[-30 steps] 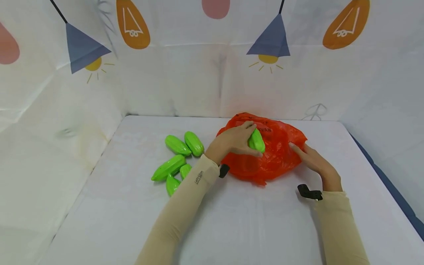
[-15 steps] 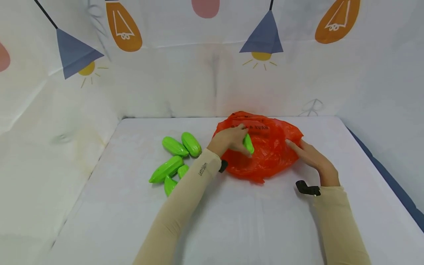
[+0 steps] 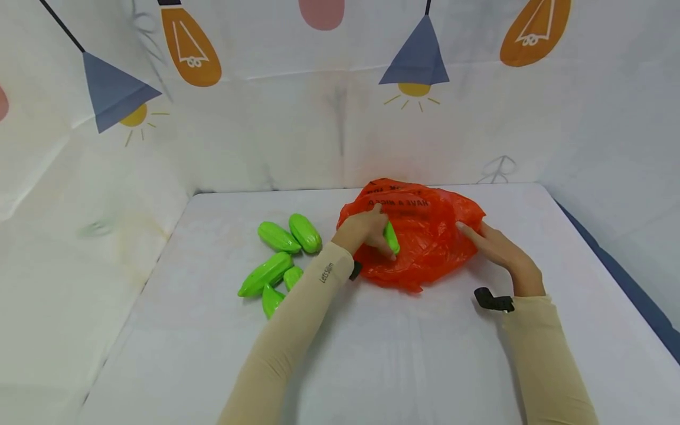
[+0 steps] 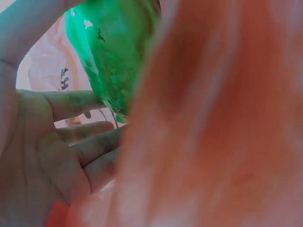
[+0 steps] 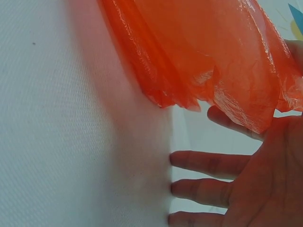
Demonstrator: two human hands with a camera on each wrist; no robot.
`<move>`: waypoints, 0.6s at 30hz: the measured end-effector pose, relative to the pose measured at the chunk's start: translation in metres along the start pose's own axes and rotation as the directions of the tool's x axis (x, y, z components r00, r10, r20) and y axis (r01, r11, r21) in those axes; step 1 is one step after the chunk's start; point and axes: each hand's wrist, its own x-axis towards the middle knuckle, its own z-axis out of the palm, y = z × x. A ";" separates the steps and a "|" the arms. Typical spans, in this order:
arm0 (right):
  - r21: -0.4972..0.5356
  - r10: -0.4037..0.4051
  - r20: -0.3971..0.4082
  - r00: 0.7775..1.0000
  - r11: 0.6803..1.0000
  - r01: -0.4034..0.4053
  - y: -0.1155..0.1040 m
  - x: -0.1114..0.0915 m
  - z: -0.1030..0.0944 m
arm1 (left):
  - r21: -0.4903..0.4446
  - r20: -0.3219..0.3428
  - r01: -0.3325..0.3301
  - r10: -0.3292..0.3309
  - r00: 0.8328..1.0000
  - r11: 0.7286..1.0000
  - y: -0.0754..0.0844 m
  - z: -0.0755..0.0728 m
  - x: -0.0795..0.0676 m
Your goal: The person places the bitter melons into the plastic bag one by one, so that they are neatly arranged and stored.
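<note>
My left hand (image 3: 366, 231) reaches to the left part of a crumpled red plastic bag (image 3: 425, 242) and holds a glossy green zucchini-like vegetable (image 3: 391, 237). In the left wrist view, the thumb and fingers meet this vegetable (image 4: 111, 52), and blurred red plastic covers the right side. At the bag's right edge, my right hand (image 3: 502, 251) pinches the plastic between thumb and index finger. The right wrist view has the other fingers (image 5: 203, 163) spread straight below the bag (image 5: 199, 47). Whether anything lies inside the bag cannot be seen.
Several more green vegetables lie grouped on the white table (image 3: 404, 366) to the left, among them an upper one (image 3: 305, 232) and a longer one (image 3: 267, 274). My left forearm partly covers the nearest ones. A white cloth wall (image 3: 276, 136) with printed lamps stands behind.
My left hand has moved left with the vegetable, which shows less beyond the fingers now. The right hand keeps its grip on the bag's edge. The head view has shifted slightly.
</note>
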 end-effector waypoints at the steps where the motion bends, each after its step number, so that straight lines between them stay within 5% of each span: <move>1: 0.001 -0.004 0.000 1.000 1.000 0.004 0.000 0.000 0.000 | -0.001 -0.001 0.005 -0.005 1.000 1.000 -0.001 0.001 0.001; 18: 0.000 -0.003 0.002 1.000 1.000 0.003 0.001 0.000 0.000 | 0.063 -0.040 0.021 -0.019 0.999 0.998 0.011 0.010 0.008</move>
